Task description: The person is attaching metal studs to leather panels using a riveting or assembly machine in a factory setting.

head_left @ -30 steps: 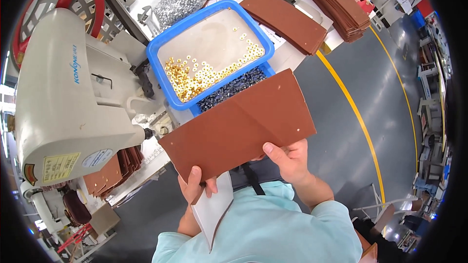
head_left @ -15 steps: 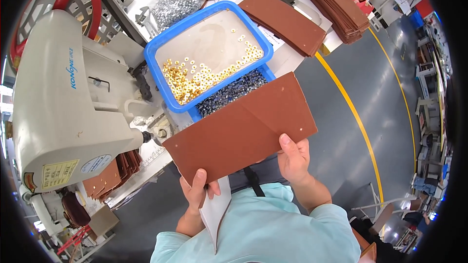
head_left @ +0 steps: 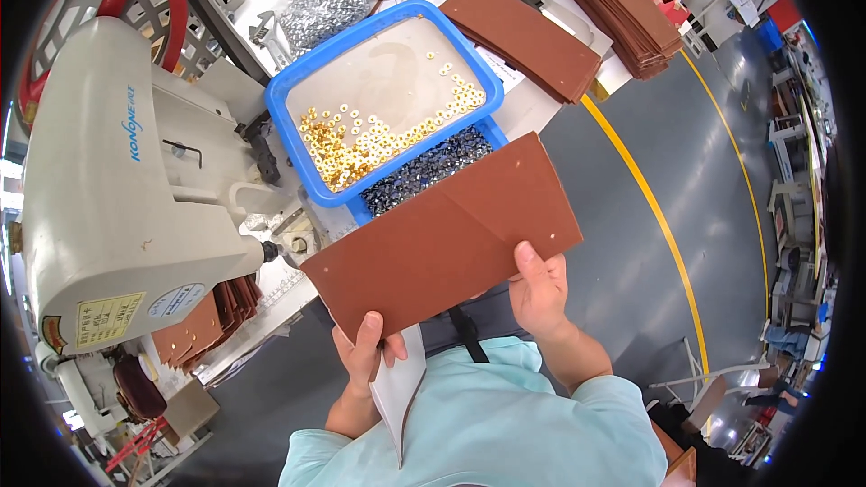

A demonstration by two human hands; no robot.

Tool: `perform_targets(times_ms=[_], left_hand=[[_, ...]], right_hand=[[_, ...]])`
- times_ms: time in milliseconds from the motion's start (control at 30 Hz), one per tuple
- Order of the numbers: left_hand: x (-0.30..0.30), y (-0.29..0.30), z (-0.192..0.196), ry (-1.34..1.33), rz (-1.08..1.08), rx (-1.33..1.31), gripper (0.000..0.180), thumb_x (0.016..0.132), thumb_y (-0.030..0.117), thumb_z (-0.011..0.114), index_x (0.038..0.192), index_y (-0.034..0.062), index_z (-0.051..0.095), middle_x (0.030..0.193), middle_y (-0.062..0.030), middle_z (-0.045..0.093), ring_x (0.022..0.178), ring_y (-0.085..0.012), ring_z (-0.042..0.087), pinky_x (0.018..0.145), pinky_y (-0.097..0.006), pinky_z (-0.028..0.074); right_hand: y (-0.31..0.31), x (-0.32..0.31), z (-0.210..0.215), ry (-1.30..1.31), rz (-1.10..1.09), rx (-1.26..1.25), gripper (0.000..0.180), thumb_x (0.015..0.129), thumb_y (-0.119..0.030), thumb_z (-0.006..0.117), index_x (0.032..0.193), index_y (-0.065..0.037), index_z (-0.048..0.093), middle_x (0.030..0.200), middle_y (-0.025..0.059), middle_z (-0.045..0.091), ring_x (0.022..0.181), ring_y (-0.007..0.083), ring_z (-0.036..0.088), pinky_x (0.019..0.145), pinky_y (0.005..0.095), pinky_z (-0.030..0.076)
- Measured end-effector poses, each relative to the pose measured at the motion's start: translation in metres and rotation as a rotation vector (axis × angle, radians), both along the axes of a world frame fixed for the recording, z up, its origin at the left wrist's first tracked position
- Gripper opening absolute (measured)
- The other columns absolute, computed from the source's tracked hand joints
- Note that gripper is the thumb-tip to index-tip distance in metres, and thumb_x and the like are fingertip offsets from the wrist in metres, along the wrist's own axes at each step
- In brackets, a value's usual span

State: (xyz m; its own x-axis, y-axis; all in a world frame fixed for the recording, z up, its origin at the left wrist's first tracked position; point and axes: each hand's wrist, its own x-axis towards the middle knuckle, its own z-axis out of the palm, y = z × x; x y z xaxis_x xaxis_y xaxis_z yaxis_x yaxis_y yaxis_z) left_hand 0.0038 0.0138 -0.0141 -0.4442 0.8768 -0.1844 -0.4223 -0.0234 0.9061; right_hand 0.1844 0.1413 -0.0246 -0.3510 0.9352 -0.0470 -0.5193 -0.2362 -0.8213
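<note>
A reddish-brown rectangular leather panel is stretched between my two hands, tilted with its right end higher. Small holes show near its corners. My left hand grips the lower left edge, thumb on top and fingers underneath. My right hand pinches the lower right edge, its thumb close to a hole. A pale grey tapering piece hangs below my left hand; whether it joins the panel I cannot tell. Beyond the panel, a blue tray holds gold ring-shaped fittings. Dark metal fittings lie in another blue tray, partly covered.
A cream press machine with a red wheel stands at left. Brown panels hang below its head. Further brown panels and a stack lie at the back. A bag of metal parts sits beside a wrench.
The panel's right end and my right hand have shifted very slightly left. My left hand stays in place, and both grips are unchanged.
</note>
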Motion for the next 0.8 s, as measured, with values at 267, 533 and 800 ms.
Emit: perform_targets(times_ms=[267, 533, 800], left_hand=[[-0.001, -0.003, -0.002, -0.007, 0.008, -0.021, 0.035, 0.101, 0.027, 0.053, 0.108, -0.0079, 0.054, 0.056, -0.0128, 0.060, 0.036, -0.0115, 0.045, 0.035, -0.022, 0.032], [0.000, -0.003, -0.008, -0.014, -0.023, -0.028, 0.033, 0.100, 0.026, 0.056, 0.107, -0.0062, 0.056, 0.061, -0.0127, 0.062, 0.040, -0.0120, 0.050, 0.035, -0.022, 0.033], [0.004, 0.006, -0.006, -0.043, -0.039, -0.073, 0.032, 0.097, 0.028, 0.062, 0.102, -0.0039, 0.058, 0.064, -0.0109, 0.062, 0.041, -0.0102, 0.048, 0.037, -0.022, 0.032]], right_hand=[[0.001, 0.002, -0.003, -0.063, 0.082, 0.138, 0.029, 0.098, -0.010, 0.057, 0.125, 0.001, 0.058, 0.120, 0.0107, 0.065, 0.107, 0.0192, 0.063, 0.086, 0.0354, 0.053], [0.002, -0.009, 0.011, -0.116, 0.054, 0.140, 0.035, 0.089, -0.002, 0.069, 0.123, -0.001, 0.060, 0.119, 0.0078, 0.066, 0.109, 0.0165, 0.062, 0.096, 0.0336, 0.048], [-0.009, -0.013, 0.004, -0.050, -0.050, 0.075, 0.029, 0.094, -0.001, 0.063, 0.122, 0.001, 0.062, 0.118, 0.0086, 0.066, 0.110, 0.0177, 0.062, 0.097, 0.0336, 0.048]])
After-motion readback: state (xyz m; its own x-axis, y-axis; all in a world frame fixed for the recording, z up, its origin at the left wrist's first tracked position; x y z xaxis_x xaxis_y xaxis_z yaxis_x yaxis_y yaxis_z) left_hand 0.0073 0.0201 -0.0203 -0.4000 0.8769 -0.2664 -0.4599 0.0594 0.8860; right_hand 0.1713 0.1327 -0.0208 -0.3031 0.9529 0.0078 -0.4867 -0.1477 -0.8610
